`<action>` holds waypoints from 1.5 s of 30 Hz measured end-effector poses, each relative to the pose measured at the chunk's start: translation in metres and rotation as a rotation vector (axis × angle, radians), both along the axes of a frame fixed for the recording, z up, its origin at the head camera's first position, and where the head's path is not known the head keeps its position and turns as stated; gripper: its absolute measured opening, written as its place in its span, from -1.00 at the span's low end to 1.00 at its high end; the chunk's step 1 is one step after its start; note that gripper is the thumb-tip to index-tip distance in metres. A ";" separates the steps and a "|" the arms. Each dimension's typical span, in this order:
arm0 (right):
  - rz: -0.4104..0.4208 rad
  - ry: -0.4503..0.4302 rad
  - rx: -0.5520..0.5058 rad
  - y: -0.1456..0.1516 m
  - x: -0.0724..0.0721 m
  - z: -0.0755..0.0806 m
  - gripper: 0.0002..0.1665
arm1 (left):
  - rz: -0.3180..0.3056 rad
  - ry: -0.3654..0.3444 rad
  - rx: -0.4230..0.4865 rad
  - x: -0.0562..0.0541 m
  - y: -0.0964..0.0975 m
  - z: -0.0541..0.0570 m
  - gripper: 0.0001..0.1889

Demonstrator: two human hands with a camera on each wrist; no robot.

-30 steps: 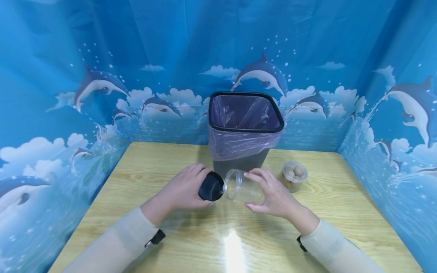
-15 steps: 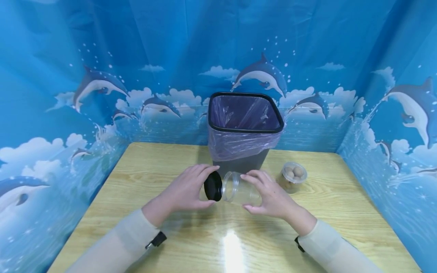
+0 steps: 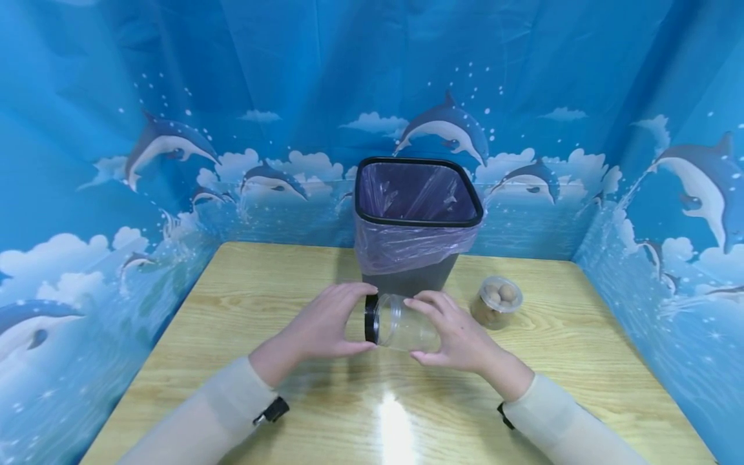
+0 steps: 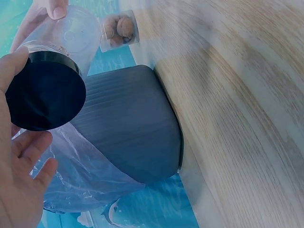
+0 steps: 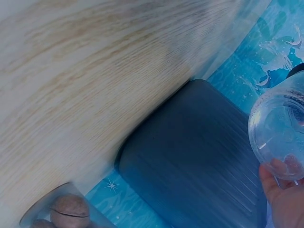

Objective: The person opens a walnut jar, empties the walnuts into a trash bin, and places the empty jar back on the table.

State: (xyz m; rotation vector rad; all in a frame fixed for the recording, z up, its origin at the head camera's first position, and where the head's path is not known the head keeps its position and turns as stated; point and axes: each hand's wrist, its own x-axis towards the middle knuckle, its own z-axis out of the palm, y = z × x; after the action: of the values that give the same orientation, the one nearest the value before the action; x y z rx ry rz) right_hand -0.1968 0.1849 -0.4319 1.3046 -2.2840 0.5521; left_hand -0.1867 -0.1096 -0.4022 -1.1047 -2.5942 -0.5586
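Note:
Held on its side between both hands is a clear plastic jar (image 3: 411, 326), with nothing seen inside it. My right hand (image 3: 459, 336) grips the jar's body near its base, thumb below and fingers above. A black screw lid (image 3: 371, 320) is at the jar's mouth, pinched at its edge by the thumb and fingers of my left hand (image 3: 325, 323). In the left wrist view the lid's flat top (image 4: 45, 90) covers the mouth. The right wrist view shows the jar's round bottom (image 5: 278, 133) and fingertips against it.
Behind the hands stands a grey trash bin (image 3: 407, 279) with a purple liner (image 3: 407, 248) and black rim. A small clear tub (image 3: 487, 316) of round brown nuts sits right of it. The wooden table (image 3: 279, 278) meets a blue dolphin-print curtain (image 3: 279, 77).
The lid has turned from facing the camera to facing the jar and has moved right onto its mouth. The jar has shifted slightly left with my right hand.

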 end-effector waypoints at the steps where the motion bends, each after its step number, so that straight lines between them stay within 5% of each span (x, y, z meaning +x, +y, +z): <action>1: 0.000 -0.002 0.002 0.000 0.000 0.000 0.07 | 0.003 -0.002 -0.003 0.000 0.000 0.000 -0.08; 27: -0.003 0.019 0.016 -0.002 0.001 -0.005 0.08 | -0.065 0.085 -0.007 -0.001 0.012 0.001 -0.21; 45: 0.015 0.014 0.000 -0.004 0.001 -0.004 0.03 | -0.013 -0.051 -0.047 0.000 0.017 0.002 -0.16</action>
State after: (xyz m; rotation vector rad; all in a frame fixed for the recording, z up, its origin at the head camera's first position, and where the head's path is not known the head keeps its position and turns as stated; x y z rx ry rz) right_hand -0.1960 0.1811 -0.4356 1.3225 -2.2644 0.5465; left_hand -0.1868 -0.0926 -0.3999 -1.1367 -2.6583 -0.5380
